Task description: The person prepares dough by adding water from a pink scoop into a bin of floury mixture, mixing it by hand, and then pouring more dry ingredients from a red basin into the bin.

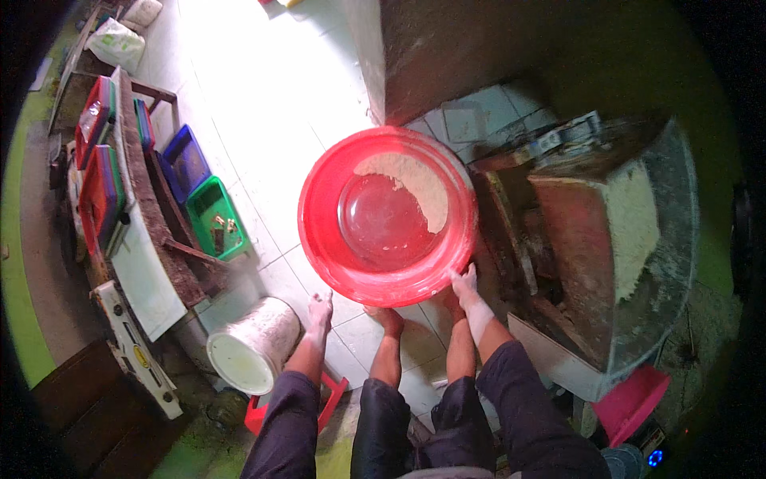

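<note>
A wide red plastic basin [383, 281] is before me, with a crescent of pale powder [422, 179] along its far right inner side. My right hand [465, 284] is at the basin's near right rim, thumb over the edge and fingers outside, partly hidden. Just off the near left rim is my left hand [320, 311], whitened with powder, its thumb and fingers apart with nothing visible between them. To the left of that hand a white plastic bucket [263, 341] stands tilted in view, its pale top facing me.
On the left, a bench [149, 287] holds stacked coloured trays [99, 191] and a spirit level [137, 353]. A green tray [216, 218] and a blue tray [185, 161] lie beyond it. At right stands a powder-filled hopper [634, 221], above a pink container [631, 404]. A wall corner [383, 72] rises ahead.
</note>
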`<state>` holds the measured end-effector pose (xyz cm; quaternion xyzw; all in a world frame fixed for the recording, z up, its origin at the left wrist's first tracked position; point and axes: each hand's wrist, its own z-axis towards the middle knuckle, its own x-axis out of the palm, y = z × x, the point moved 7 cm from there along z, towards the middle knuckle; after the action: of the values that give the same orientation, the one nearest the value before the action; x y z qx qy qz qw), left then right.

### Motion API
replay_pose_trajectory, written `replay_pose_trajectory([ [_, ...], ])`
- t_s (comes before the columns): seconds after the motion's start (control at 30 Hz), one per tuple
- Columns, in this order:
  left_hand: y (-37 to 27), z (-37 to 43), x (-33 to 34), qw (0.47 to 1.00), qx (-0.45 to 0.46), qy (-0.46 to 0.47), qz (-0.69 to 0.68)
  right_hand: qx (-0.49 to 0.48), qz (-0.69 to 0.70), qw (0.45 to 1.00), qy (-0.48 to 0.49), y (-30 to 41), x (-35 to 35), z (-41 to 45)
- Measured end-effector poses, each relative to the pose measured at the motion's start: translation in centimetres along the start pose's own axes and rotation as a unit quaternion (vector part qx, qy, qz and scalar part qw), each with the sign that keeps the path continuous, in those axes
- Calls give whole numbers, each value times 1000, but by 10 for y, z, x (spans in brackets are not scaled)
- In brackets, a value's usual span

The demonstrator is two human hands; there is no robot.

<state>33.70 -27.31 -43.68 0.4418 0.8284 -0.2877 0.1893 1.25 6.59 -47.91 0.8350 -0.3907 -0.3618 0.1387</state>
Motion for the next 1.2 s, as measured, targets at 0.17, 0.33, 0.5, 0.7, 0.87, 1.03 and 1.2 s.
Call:
replay_pose_trajectory([
  [0.17,3,76,-13,993,78,59,-64,60,-83,993,-53,25,55,37],
  [0.33,-57,61,-61,947,111,-15,-301,-138,102,984,-55,67,29,21],
  [0.5,-138,-60,-157,938,124,31,-322,-86,241,965,63,76,-25,-107],
  [0.7,-194,-272,-373,864,440,-11,-244,2,360,927,103,122,-135,-336],
  [0.87,-320,-534,-422,647,746,-156,-40,49,355,907,220,124,-228,-412],
  [1.03,-400,-682,-395,425,905,-14,-18,-216,282,868,347,196,-332,-464],
  [1.2,-442,-792,-366,350,934,-27,72,-157,300,928,154,225,-383,-426],
])
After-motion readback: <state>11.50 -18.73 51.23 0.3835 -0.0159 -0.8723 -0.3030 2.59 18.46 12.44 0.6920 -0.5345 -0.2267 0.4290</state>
